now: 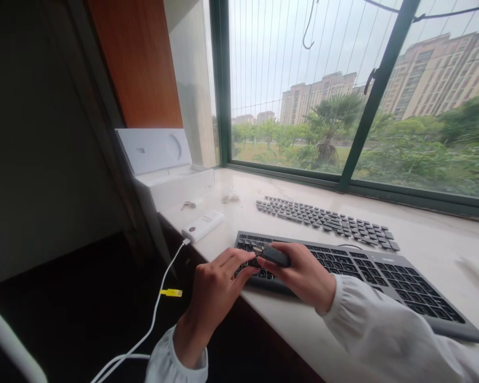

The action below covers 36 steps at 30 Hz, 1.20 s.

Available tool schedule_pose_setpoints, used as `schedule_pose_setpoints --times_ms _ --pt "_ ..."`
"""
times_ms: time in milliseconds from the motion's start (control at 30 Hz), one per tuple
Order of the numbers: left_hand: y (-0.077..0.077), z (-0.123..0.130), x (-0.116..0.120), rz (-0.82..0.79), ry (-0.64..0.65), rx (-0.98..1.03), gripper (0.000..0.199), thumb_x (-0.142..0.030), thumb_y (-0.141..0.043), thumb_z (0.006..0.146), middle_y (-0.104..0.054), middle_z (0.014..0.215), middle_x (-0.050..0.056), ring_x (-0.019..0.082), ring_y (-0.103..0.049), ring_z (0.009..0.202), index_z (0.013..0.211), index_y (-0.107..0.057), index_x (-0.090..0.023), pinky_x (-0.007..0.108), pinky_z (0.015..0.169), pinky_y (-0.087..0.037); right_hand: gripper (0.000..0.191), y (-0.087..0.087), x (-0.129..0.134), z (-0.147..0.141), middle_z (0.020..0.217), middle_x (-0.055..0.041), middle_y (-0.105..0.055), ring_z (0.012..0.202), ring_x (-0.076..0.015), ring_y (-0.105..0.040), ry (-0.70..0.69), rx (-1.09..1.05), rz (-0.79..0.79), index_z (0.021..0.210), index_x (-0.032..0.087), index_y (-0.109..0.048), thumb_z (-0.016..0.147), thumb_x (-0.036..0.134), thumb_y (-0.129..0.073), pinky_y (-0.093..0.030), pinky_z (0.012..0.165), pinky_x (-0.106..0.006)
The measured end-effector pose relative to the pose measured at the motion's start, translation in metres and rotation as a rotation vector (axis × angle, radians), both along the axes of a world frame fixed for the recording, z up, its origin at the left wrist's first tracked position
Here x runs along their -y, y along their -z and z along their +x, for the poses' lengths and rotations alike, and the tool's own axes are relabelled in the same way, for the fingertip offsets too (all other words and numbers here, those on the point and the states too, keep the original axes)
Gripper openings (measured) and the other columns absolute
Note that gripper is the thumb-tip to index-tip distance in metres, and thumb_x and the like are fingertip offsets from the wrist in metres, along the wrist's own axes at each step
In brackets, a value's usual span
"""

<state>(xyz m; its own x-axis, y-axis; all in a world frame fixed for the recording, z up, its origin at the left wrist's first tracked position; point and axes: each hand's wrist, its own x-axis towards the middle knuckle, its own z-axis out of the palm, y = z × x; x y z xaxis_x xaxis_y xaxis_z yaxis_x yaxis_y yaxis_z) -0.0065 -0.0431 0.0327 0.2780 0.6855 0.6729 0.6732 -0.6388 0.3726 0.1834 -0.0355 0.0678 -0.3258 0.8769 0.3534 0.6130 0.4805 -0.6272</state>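
My right hand (303, 274) grips a small dark tool (274, 255) with a metal tip, held over the left end of a dark keyboard (383, 276) that lies on a pale stone windowsill (435, 239). My left hand (215, 290) is beside it, fingertips at the tool's tip and the keyboard's left keys. Behind the keyboard lies a sheet of loose dark keycaps (327, 218), laid out in keyboard order.
A white power bank (203, 225) with a white cable (151, 319) bearing a yellow tag (171, 292) lies at the sill's left end. An open white box (163, 170) stands at the corner, keys (188, 204) beside it. The window (343, 90) runs along the back.
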Motion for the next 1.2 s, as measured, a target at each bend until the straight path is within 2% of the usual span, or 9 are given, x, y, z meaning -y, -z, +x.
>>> schedule_pose_setpoints --times_ms 100,200,333,400,533,800,933,1000,1200 --pt "0.000 0.002 0.002 -0.051 0.001 0.046 0.019 -0.037 -0.059 0.086 -0.070 0.097 0.000 0.011 -0.063 0.072 0.100 -0.067 -0.027 0.019 0.067 -0.051 0.028 -0.001 -0.003 0.001 0.052 0.0029 -0.051 0.050 -0.0116 -0.044 -0.014 0.010 -0.047 0.062 0.017 -0.057 0.082 0.037 -0.056 -0.030 0.046 -0.023" --pt "0.000 0.001 0.005 -0.073 -0.032 0.057 0.018 -0.036 -0.060 0.085 -0.070 0.096 0.000 0.009 -0.061 0.063 0.098 -0.068 -0.026 0.020 0.064 -0.050 0.025 0.003 -0.002 0.002 0.056 0.0015 -0.057 0.052 -0.0132 -0.049 -0.002 0.020 -0.004 0.066 0.018 -0.061 0.084 0.033 -0.053 -0.032 0.048 -0.024" --pt "-0.005 -0.012 -0.001 -0.019 -0.186 0.059 0.017 -0.036 -0.062 0.084 -0.070 0.094 0.000 0.011 -0.061 0.061 0.095 -0.068 -0.026 0.023 0.067 -0.050 0.011 0.020 0.008 0.001 0.057 0.0021 -0.063 0.049 -0.0140 -0.055 0.072 0.177 0.249 0.084 0.022 -0.064 0.081 0.027 -0.054 -0.032 0.052 -0.025" --pt "-0.011 -0.018 -0.014 0.024 -0.282 0.073 0.015 -0.036 -0.063 0.083 -0.071 0.094 -0.001 0.013 -0.064 0.068 0.093 -0.068 -0.026 0.025 0.072 -0.050 0.010 0.031 0.014 -0.002 0.057 0.0030 -0.063 0.046 -0.0126 -0.055 0.012 0.285 0.362 0.084 0.022 -0.061 0.085 0.027 -0.052 -0.027 0.050 -0.025" --pt "-0.028 -0.011 -0.060 0.070 -0.328 0.071 0.016 -0.037 -0.063 0.082 -0.071 0.095 0.000 0.016 -0.066 0.084 0.091 -0.068 -0.026 0.027 0.078 -0.049 0.008 0.052 0.021 -0.009 0.058 0.0038 -0.063 0.049 -0.0111 -0.056 -0.091 0.352 0.496 0.080 0.022 -0.055 0.086 0.023 -0.050 -0.023 0.052 -0.026" --pt "-0.051 0.055 -0.189 -0.115 -0.177 -0.276 0.021 -0.042 -0.063 0.080 -0.072 0.094 -0.001 0.019 -0.064 0.085 0.094 -0.068 -0.027 0.029 0.075 -0.048 0.007 0.063 0.021 -0.013 0.054 0.0064 -0.058 0.047 -0.0101 -0.051 -0.067 0.347 0.589 0.077 0.022 -0.052 0.083 0.023 -0.053 -0.019 0.053 -0.029" --pt "-0.056 0.077 -0.245 -0.189 -0.138 -0.567 0.021 -0.034 -0.064 0.078 -0.071 0.098 -0.001 0.017 -0.063 0.088 0.097 -0.069 -0.028 0.026 0.077 -0.047 0.012 0.062 0.022 -0.014 0.051 0.0069 -0.055 0.045 -0.0104 -0.049 -0.055 0.328 0.628 0.074 0.022 -0.050 0.085 0.024 -0.052 -0.018 0.053 -0.030" --pt "-0.057 0.085 -0.267 -0.206 -0.136 -0.615 0.021 -0.033 -0.067 0.076 -0.071 0.099 -0.001 0.016 -0.063 0.089 0.096 -0.070 -0.027 0.025 0.077 -0.047 0.013 0.061 0.022 -0.015 0.051 0.0070 -0.054 0.044 -0.0109 -0.047 -0.058 0.328 0.643 0.073 0.022 -0.049 0.085 0.023 -0.052 -0.018 0.053 -0.030" --pt "-0.050 0.108 -0.313 -0.217 -0.102 -0.749 0.022 -0.034 -0.074 0.070 -0.070 0.098 0.001 0.018 -0.063 0.089 0.090 -0.073 -0.027 0.025 0.080 -0.045 0.019 0.065 0.019 -0.017 0.049 0.0072 -0.050 0.043 -0.0122 -0.044 -0.027 0.322 0.690 0.069 0.022 -0.044 0.086 0.022 -0.053 -0.018 0.052 -0.032"
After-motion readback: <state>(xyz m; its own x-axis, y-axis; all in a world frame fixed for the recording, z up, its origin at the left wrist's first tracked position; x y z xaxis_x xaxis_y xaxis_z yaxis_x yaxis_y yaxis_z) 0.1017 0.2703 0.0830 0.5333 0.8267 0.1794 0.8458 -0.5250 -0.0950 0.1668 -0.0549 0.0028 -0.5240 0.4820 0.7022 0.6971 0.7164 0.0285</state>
